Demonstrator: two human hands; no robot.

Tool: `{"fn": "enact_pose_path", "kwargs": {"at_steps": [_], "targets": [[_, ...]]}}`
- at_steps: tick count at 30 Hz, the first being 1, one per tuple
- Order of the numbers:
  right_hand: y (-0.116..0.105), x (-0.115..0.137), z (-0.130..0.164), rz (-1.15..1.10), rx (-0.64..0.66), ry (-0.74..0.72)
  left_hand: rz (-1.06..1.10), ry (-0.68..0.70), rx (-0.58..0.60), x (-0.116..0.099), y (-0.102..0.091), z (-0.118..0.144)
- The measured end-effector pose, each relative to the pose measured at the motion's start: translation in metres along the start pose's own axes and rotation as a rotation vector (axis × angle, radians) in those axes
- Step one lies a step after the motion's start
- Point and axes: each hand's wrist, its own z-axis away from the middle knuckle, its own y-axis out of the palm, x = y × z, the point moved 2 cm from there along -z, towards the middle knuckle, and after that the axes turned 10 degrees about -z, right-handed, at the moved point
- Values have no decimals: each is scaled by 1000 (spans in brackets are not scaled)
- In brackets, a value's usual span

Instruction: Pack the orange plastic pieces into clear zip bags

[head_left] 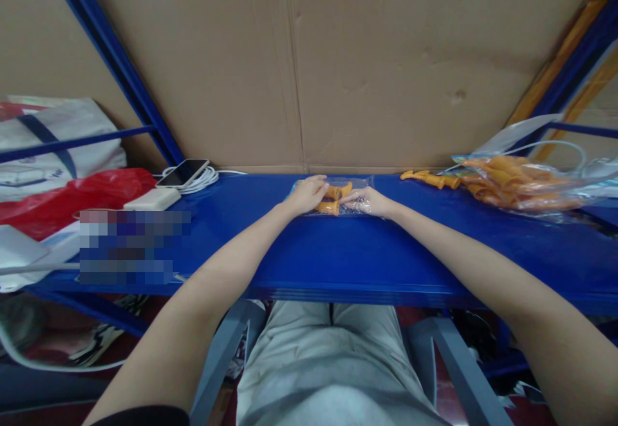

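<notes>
A small clear plastic bag [355, 185] lies on the blue shelf [309, 252] near the cardboard back wall, with a few orange cone-shaped pieces [333, 199] in it. My left hand [307, 193] rests on the bag's left end, fingers curled over it and touching the orange pieces. My right hand [367, 202] presses the bag's right part, its fingertips meeting the orange pieces. Whether the fingers pinch a piece or only the bag is hard to tell.
Loose orange pieces [432, 179] and a larger clear bag full of them [516, 185] lie to the right. At the left are a phone [182, 172] on a coiled white cable, a white power bank [152, 199], a red plastic bag [67, 201] and a white tote.
</notes>
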Motion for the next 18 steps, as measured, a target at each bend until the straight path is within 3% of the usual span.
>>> {"fn": "enact_pose_path", "kwargs": {"at_steps": [12, 18], "targets": [[-3, 8, -1, -70, 169, 60, 31, 4, -13, 0, 0, 0], [2, 7, -2, -93, 103, 97, 70, 53, -14, -2, 2, -1]]}}
